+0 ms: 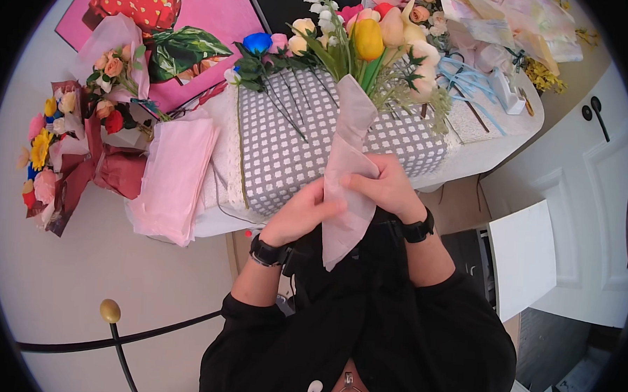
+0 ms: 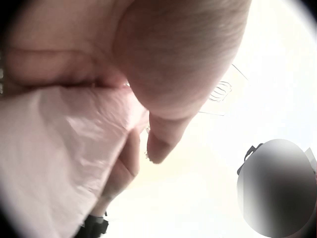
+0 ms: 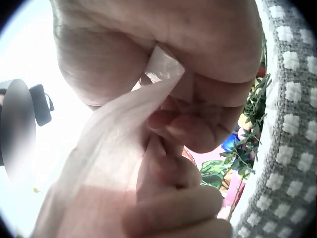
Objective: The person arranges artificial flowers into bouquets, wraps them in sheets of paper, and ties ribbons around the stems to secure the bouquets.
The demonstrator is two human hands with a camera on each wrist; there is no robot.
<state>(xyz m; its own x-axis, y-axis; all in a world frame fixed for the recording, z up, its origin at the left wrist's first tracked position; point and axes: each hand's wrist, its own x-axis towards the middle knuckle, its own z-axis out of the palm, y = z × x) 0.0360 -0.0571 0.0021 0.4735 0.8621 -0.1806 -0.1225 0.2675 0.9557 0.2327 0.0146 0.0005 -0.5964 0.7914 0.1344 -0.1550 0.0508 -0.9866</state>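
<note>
Relative to the checked cloth (image 1: 280, 168), the bouquet's wrapping paper (image 1: 348, 176) ran from over the cloth to beyond its near edge, in front of the person's body. Its long axis pointed almost straight away from the body, with the yellow tulip (image 1: 368, 41) and other blooms at the far end, over the cloth's far part, and the loose lower flare at the near end. Both hands were at the cloth's near edge, in contact with the paper. The right hand (image 1: 391, 191) was on the right side of the axis and nearer the blooms; its thumb and curled fingers pinched a fold, with little gap between them. The left hand (image 1: 300, 213) was on the left side, nearer the flare, its thumb on the paper and its fingers curled round behind; their exact spread could not be determined. The stack of pink sheets (image 1: 175, 172) lay left of the cloth.
</note>
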